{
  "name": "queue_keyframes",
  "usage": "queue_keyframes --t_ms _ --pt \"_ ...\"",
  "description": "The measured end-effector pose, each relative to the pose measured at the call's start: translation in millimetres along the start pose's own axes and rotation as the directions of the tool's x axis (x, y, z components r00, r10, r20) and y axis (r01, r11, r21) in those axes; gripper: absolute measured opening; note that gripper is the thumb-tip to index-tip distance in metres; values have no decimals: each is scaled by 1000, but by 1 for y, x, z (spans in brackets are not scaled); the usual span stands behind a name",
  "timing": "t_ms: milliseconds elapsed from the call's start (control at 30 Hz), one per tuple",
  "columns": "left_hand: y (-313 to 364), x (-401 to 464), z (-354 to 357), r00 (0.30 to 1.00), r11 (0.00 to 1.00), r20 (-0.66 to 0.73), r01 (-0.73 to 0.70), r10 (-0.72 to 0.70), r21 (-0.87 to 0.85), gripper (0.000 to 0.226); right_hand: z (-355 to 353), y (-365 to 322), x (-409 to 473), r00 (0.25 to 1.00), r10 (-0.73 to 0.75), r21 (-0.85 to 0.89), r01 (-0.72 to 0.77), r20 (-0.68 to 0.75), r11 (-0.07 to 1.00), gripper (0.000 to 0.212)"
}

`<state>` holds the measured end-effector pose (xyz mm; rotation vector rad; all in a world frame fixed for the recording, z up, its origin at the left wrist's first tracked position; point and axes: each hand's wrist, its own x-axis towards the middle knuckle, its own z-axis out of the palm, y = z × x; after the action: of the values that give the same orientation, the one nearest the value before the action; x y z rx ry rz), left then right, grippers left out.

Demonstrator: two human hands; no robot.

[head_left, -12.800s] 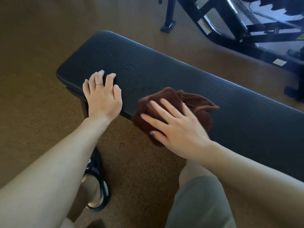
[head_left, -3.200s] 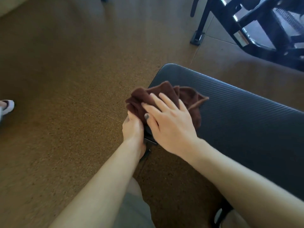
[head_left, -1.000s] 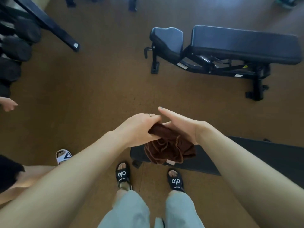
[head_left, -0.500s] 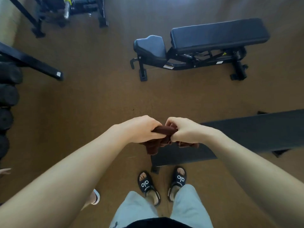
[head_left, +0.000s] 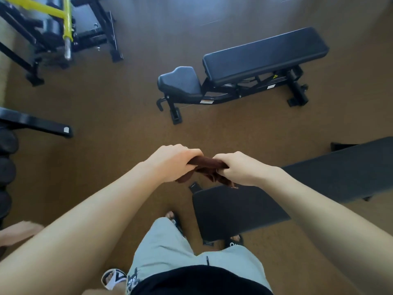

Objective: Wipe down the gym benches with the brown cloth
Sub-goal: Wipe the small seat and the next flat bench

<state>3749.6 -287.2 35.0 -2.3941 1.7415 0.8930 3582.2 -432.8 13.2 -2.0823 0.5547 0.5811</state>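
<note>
I stand over the floor and hold the brown cloth (head_left: pixel 209 167) in front of me with both hands. My left hand (head_left: pixel 172 162) grips its left end and my right hand (head_left: pixel 240 168) grips its right end, knuckles up; loose folds hang below. A flat black bench (head_left: pixel 244 207) lies just under and to the right of my hands, beside my legs. Farther off stands a black adjustable bench (head_left: pixel 263 54) with a separate seat pad (head_left: pixel 180 80).
A black rack with a yellow bar (head_left: pixel 63 24) stands at the far left. Dark weights on a rack (head_left: pixel 8 158) line the left edge. Another person's hand (head_left: pixel 19 232) and a white sandal (head_left: pixel 112 277) show at lower left. Brown floor lies between the benches.
The view has swung left and closer, so the far bench sits lower right and the yellow-barred rack shows. Both hands still grip the cloth, now slightly farther apart.
</note>
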Motion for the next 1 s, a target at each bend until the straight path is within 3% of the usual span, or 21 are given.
queue_keyframes --t_ms 133,233,433,700,867,1000 --pt "-49 42 -24 1000 999 -16 -12 12 39 9 -18 -19 52 996 86 59 -85 -15 995 18" --pt "-97 79 -42 999 999 29 -33 32 6 8 -26 -39 105 978 183 65 -177 -102 982 21" --pt "-204 130 -77 999 975 31 30 -24 -219 14 -44 -105 219 920 358 292 -303 -161 907 25" --pt "-294 162 -122 989 866 1 132 -150 -483 13 -70 -171 307 933 337 516 -228 -127 826 42" --pt "-306 193 -139 983 818 -11 148 -185 -556 18 -76 -169 331 928 343 596 -195 -144 779 24" --pt "-306 235 -154 982 810 8 160 -189 -564 16 -94 -154 350 910 361 695 -125 -205 708 24"
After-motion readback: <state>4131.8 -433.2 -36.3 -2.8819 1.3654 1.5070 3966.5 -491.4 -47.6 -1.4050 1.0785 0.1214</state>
